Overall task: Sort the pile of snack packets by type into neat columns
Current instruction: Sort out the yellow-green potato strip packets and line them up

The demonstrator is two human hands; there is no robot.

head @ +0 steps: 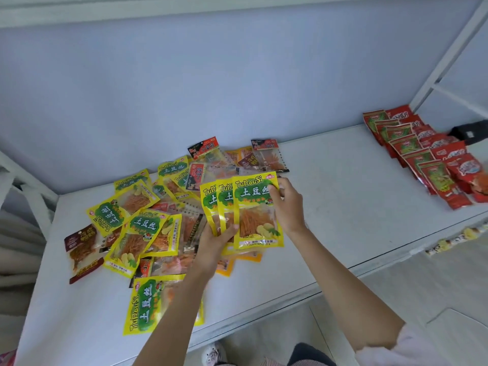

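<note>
While your left hand (215,240) gripped the lower edges of a fan of three yellow packets (253,215), held upright with long axes running up the frame, your right hand (286,204) pinched the front packet's upper right corner. Unsorted pile (148,220): lay directly left of the fan, at lower left and centre, on the white shelf (330,207); yellow packets mixed with brown and clear ones at all angles. Nearer hand to it: left. Red packet columns (427,159): stood at upper right, well apart. Judged next: another yellow packet leftward.
</note>
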